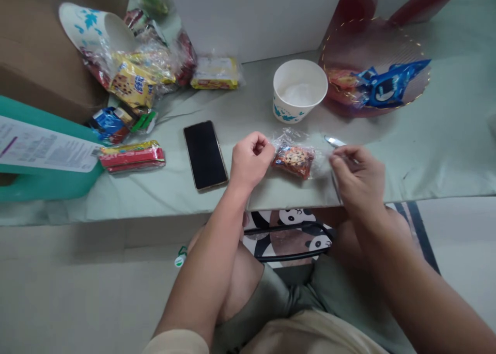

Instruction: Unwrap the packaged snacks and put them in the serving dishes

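Note:
My left hand (pixel 252 159) is closed in a pinch at the left end of a small clear plastic bag (pixel 320 160). Inside the bag sits a reddish-brown cookie packet (pixel 295 160) with a chocolate-chip cookie printed on it. On the other side, the fingers of my right hand (pixel 359 178) are pinched together at the bag's right edge. A thin shiny metal piece (pixel 334 141) shows beside the right fingers; my hand hides most of it, so I cannot tell its kind or whether it is held.
Behind the bag stands a white paper cup (pixel 293 98). A gold-rimmed clear plate (pixel 416 88) holds a blue snack packet (pixel 399 85). A phone (pixel 205 155) lies left of my hands, near red and yellow snack packets (pixel 134 157), a tipped cup (pixel 91 26) and a teal container (pixel 58 186).

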`<state>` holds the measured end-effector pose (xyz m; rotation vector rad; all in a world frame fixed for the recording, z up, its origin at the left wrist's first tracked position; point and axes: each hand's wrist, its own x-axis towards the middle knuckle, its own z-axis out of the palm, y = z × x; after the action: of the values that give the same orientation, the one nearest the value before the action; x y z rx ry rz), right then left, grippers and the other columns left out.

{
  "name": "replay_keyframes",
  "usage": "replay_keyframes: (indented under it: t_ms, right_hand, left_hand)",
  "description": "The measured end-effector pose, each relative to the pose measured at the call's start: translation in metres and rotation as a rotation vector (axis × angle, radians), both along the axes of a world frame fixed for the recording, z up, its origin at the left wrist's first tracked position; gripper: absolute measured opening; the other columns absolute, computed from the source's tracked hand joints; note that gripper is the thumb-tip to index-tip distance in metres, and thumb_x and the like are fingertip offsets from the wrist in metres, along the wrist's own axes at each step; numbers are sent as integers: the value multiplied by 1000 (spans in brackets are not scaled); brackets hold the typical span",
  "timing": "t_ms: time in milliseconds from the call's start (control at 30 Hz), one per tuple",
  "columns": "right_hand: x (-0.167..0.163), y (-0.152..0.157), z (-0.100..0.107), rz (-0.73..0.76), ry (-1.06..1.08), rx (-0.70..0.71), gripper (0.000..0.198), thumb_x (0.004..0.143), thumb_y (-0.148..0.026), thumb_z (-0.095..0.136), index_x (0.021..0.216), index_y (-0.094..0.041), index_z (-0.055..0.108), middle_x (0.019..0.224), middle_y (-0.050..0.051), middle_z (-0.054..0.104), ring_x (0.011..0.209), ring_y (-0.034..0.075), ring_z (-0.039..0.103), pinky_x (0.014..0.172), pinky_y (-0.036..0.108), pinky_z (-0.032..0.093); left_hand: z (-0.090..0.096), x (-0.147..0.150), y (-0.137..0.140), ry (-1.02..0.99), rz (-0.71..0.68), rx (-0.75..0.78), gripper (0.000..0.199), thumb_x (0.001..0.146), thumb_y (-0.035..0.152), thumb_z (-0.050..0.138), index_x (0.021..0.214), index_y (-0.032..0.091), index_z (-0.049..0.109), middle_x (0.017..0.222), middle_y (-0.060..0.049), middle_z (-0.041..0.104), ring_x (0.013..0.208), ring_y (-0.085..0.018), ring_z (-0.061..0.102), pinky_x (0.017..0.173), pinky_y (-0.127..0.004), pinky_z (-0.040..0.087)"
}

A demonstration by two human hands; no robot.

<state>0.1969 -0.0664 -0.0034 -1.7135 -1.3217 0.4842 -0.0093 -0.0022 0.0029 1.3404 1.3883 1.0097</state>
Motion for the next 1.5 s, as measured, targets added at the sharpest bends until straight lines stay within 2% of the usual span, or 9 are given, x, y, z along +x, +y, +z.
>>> replay_keyframes:
  t_ms: [233, 333, 433, 567, 833, 1033, 1167, 1367, 1500]
  right_hand:
    - [34, -21, 1, -375, -20, -78, 17, 74, -26, 66, 89, -24, 57, 86, 6, 62, 82, 25, 62, 72, 43, 51]
    - [33, -23, 6, -187, -318, 174, 23, 80, -21, 63, 102, -24, 60, 111, 14, 64, 112, 35, 62, 89, 52, 52]
    - [23, -11, 10, 161, -457, 247, 41, 84, -26, 65, 124, -22, 58, 127, 17, 64, 124, 37, 59, 102, 56, 48]
    - [7, 5, 9, 297, -568, 56, 29, 88, -27, 61, 117, -25, 66, 91, 6, 72, 101, 28, 66, 104, 53, 42]
    - [3, -33, 37, 458, -660, 241, 12, 94, -18, 59, 86, -23, 66, 67, -1, 64, 69, 16, 60, 86, 34, 47]
    - [4, -48, 32, 756, -608, -289, 30, 102, -39, 48, 110, -22, 72, 76, 3, 74, 63, 18, 67, 58, 29, 40]
    - [2, -46, 23, 622, -663, -560, 45, 101, -44, 40, 125, -22, 70, 67, 5, 73, 62, 25, 67, 57, 32, 38]
    - [0, -43, 13, 380, -483, -495, 75, 92, -43, 51, 159, -13, 38, 74, 4, 75, 64, 26, 66, 57, 36, 44]
    - [-14, -30, 12, 323, -485, -222, 62, 89, -44, 56, 142, -14, 56, 116, 18, 72, 102, 33, 69, 85, 48, 55]
  left_hand:
    - [-1, -7, 0, 327, 152, 76, 26, 77, 16, 62, 61, 22, 42, 59, 4, 43, 60, -13, 43, 62, -30, 36]
    - [-14, -9, 4, 280, 94, 273, 17, 73, 16, 66, 84, 23, 55, 95, -3, 65, 94, -19, 61, 83, -33, 48]
    - [-26, -8, 10, 127, -44, 359, 44, 74, 16, 67, 115, 25, 54, 118, -6, 69, 119, -22, 63, 101, -36, 48]
    - [-25, -7, 14, 18, -58, 397, 32, 77, 13, 58, 108, 23, 59, 80, 0, 68, 89, -18, 69, 92, -34, 53]
    - [10, -23, -31, 134, -166, 789, 20, 70, 3, 51, 74, 22, 56, 65, 3, 59, 63, -14, 56, 68, -32, 50]
    - [16, -32, -57, 295, -325, 610, 18, 73, 9, 52, 82, 20, 63, 61, 4, 59, 51, -10, 50, 53, -25, 41]
    - [16, -40, -57, 420, -241, 344, 11, 81, 21, 57, 76, 22, 67, 54, 5, 57, 46, -10, 46, 53, -26, 38]
    - [11, -51, -53, 518, 56, 223, 4, 79, 25, 67, 83, 23, 67, 64, 3, 57, 57, -12, 50, 61, -28, 42]
    - [3, -38, -49, 540, 37, 312, 26, 78, 17, 70, 104, 23, 67, 110, -9, 64, 101, -24, 63, 95, -40, 53]
